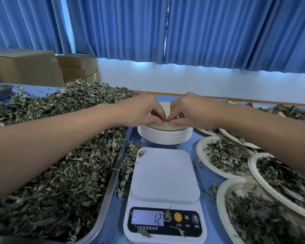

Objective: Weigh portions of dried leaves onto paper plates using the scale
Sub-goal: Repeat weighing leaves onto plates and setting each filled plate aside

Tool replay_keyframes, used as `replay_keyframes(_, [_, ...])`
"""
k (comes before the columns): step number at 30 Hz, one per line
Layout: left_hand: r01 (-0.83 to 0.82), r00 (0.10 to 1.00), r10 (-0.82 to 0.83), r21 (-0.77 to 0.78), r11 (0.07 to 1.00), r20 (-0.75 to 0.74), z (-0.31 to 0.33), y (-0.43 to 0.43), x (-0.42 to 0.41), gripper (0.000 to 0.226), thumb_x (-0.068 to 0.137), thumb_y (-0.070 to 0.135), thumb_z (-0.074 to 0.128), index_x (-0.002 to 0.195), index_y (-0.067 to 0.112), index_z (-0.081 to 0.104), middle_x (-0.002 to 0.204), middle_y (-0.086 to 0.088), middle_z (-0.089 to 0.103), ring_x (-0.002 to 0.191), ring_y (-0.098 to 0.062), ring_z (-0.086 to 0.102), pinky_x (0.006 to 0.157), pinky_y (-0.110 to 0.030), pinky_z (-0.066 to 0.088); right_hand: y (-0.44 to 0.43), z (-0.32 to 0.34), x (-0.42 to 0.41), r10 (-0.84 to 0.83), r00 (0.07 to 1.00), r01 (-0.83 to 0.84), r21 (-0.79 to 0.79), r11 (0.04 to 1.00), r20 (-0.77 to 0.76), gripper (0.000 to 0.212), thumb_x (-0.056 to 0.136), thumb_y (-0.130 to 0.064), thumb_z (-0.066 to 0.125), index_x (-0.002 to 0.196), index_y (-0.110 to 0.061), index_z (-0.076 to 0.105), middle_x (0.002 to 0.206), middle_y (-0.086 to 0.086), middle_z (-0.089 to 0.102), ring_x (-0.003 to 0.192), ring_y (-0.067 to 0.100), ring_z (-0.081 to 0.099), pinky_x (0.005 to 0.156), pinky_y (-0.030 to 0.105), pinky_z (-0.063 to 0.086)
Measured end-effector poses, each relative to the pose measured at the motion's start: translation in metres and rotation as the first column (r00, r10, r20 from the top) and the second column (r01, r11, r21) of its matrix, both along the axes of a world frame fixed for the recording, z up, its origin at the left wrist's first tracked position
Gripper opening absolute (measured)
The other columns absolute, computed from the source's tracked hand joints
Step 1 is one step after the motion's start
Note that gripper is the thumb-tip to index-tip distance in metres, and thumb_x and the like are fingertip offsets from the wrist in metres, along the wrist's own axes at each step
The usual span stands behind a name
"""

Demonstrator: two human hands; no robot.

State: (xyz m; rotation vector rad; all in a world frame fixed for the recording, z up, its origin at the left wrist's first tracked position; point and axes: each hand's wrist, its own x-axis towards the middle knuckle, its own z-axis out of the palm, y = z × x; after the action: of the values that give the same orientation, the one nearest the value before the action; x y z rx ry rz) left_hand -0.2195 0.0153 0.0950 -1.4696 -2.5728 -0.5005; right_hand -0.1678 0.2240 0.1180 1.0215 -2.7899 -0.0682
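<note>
Pinching the top rim of the plate stack (165,136) just far of the bare scale (164,175), left hand (144,111) and right hand (187,111) should peel one plate only, centre it, and zero the minus reading before adding leaves (51,173) from the left.

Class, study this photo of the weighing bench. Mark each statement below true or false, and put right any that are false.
1. The left hand and the right hand both pinch at the top plate of the stack of paper plates. True.
2. A paper plate lies on the scale. False: its platform holds only a few leaf scraps.
3. The scale's display reads minus 12. True.
4. The filled plates lie left of the scale. False: they lie to its right, and the metal tray of dried leaves lies to its left.
</note>
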Motion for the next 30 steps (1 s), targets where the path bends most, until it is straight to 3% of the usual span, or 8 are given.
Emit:
replay_keyframes(6, [-0.016, 1.000, 0.016, -0.007, 1.000, 0.011, 0.000, 0.002, 0.002, 0.013, 0.090, 0.021, 0.074, 0.100, 0.024, 0.081, 0.082, 0.024, 0.071, 0.082, 0.009, 0.063, 0.073, -0.004, 0.037, -0.004, 0.001, 0.003, -0.049, 0.998, 0.054, 0.172, 0.984, -0.030, 0.021, 0.101, -0.036, 0.057, 0.104, -0.030, 0.076, 0.091, -0.005, 0.069, 0.081, 0.019, 0.059, 0.077, 0.040, 0.051])
replay_keyframes(10, [-0.030, 0.999, 0.030, -0.023, 0.999, 0.010, 0.002, 0.005, 0.003, 0.013, 0.089, 0.019, 0.074, 0.099, 0.023, 0.081, 0.076, 0.032, 0.065, 0.084, 0.004, 0.065, 0.074, -0.010, 0.041, -0.014, 0.003, 0.005, -0.086, 0.995, 0.099, 0.329, 0.939, -0.056, 0.028, 0.102, -0.036, 0.048, 0.099, -0.020, 0.071, 0.095, 0.004, 0.068, 0.084, 0.027, 0.062, 0.077, 0.045, 0.054])
replay_keyframes(14, [-0.030, 0.999, 0.030, 0.000, 1.000, 0.010, 0.005, 0.003, 0.003, 0.013, 0.088, 0.017, 0.074, 0.097, 0.023, 0.082, 0.078, 0.026, 0.069, 0.078, 0.010, 0.061, 0.074, -0.009, 0.041, -0.017, 0.005, 0.005, -0.018, 0.988, 0.083, 0.421, 0.903, -0.155, 0.035, 0.105, -0.036, 0.038, 0.100, -0.014, 0.065, 0.096, 0.004, 0.063, 0.078, 0.027, 0.058, 0.066, 0.037, 0.046])
replay_keyframes(19, [-0.057, 0.998, 0.059, 0.049, 0.997, -0.023, 0.014, -0.004, 0.002, 0.013, 0.091, 0.020, 0.071, 0.099, 0.024, 0.081, 0.089, 0.016, 0.075, 0.077, 0.015, 0.058, 0.071, -0.001, 0.035, -0.013, 0.014, 0.005, 0.053, 0.963, 0.052, 0.374, 0.926, -0.265, 0.049, 0.105, -0.044, 0.026, 0.102, -0.016, 0.065, 0.089, -0.004, 0.047, 0.068, 0.025, 0.046, 0.063, 0.036, 0.041])
replay_keyframes(21, [-0.054, 0.997, 0.057, 0.072, 0.996, -0.046, 0.018, -0.005, 0.005, 0.013, 0.091, 0.016, 0.070, 0.100, 0.019, 0.080, 0.090, 0.013, 0.076, 0.077, 0.017, 0.058, 0.073, 0.000, 0.035, -0.010, 0.019, 0.006, 0.066, 0.954, 0.041, 0.344, 0.938, -0.293, 0.054, 0.099, -0.045, 0.020, 0.103, -0.016, 0.065, 0.089, -0.003, 0.046, 0.068, 0.026, 0.049, 0.062, 0.035, 0.038])
replay_keyframes(23, [-0.064, 0.995, 0.072, 0.106, 0.992, -0.076, 0.024, -0.007, 0.010, 0.014, 0.092, 0.015, 0.070, 0.102, 0.016, 0.079, 0.090, 0.010, 0.075, 0.078, 0.014, 0.059, 0.074, 0.000, 0.036, -0.007, 0.022, 0.010, 0.069, 0.932, 0.055, 0.328, 0.943, -0.356, 0.045, 0.098, -0.037, 0.025, 0.107, -0.016, 0.064, 0.092, 0.000, 0.051, 0.072, 0.030, 0.056, 0.060, 0.036, 0.041])
replay_keyframes(27, [-0.065, 0.983, 0.094, 0.180, 0.981, -0.159, 0.031, -0.012, 0.033, 0.015, 0.092, 0.013, 0.068, 0.103, 0.014, 0.078, 0.091, 0.006, 0.076, 0.085, -0.002, 0.063, 0.083, -0.018, 0.047, -0.005, 0.025, 0.031, 0.039, 0.908, 0.077, 0.258, 0.963, -0.418, 0.045, 0.095, -0.039, 0.023, 0.110, -0.019, 0.059, 0.099, 0.000, 0.060, 0.080, 0.033, 0.062, 0.059, 0.038, 0.043])
replay_keyframes(30, [-0.052, 0.994, 0.075, 0.249, 0.967, -0.083, 0.031, -0.020, 0.059, 0.020, 0.093, 0.033, 0.069, 0.095, 0.016, 0.079, 0.086, 0.011, 0.076, 0.083, -0.006, 0.067, 0.079, -0.024, 0.052, -0.008, 0.018, 0.062, 0.028, 0.896, 0.062, 0.185, 0.981, -0.443, 0.034, 0.100, -0.033, 0.033, 0.105, -0.017, 0.063, 0.094, 0.001, 0.062, 0.079, 0.032, 0.062, 0.057, 0.038, 0.045])
